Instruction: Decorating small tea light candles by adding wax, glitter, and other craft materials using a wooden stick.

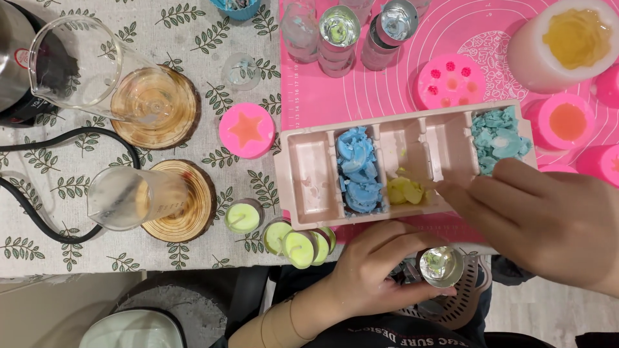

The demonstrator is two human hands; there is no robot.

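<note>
While my left hand curls around a small metal cup at the table edge, thin and light, easily dented, my right hand pinches toward yellow wax bits in the pink divided tray; crumbly, best nipped gently by fingertips.

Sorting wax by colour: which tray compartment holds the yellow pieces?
The third compartment from the left, where the right hand reaches; its neighbours hold blue wax or none.
</note>
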